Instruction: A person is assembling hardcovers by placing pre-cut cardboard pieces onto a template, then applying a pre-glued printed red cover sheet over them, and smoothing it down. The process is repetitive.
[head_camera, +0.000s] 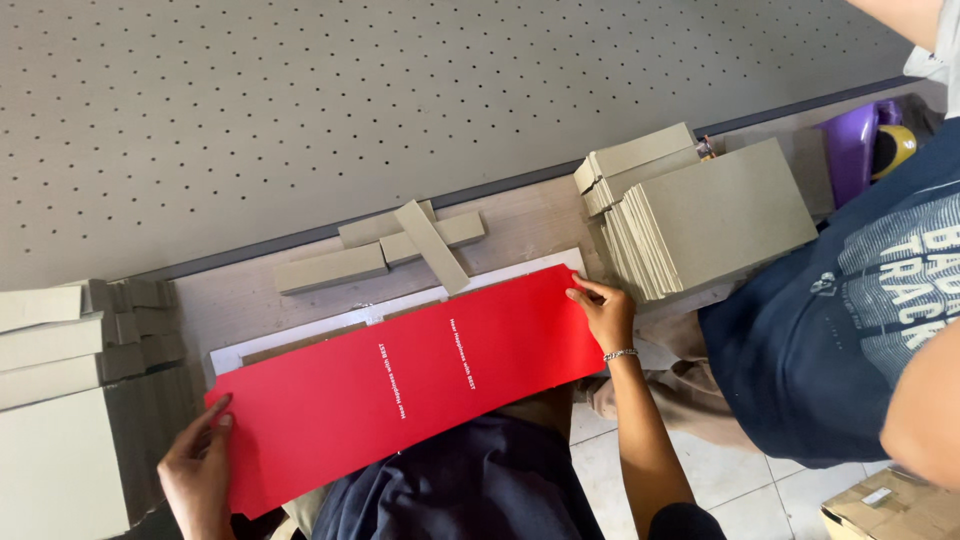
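A long red paper sheet (400, 380) with small white print lies slanted over a white board (300, 335) on the table. My left hand (195, 470) holds the sheet's lower left end, fingers on its edge. My right hand (603, 310), a bracelet on its wrist, presses the sheet's upper right corner with its fingertips. Grey cardboard strips (400, 245) lie just beyond the sheet.
A tall stack of grey cardboard squares (710, 215) stands at the right. More grey board stacks (70, 400) fill the left. A perforated grey wall (350, 100) backs the table. A person in a dark blue shirt (850, 320) stands close on the right. A purple object (855, 145) sits far right.
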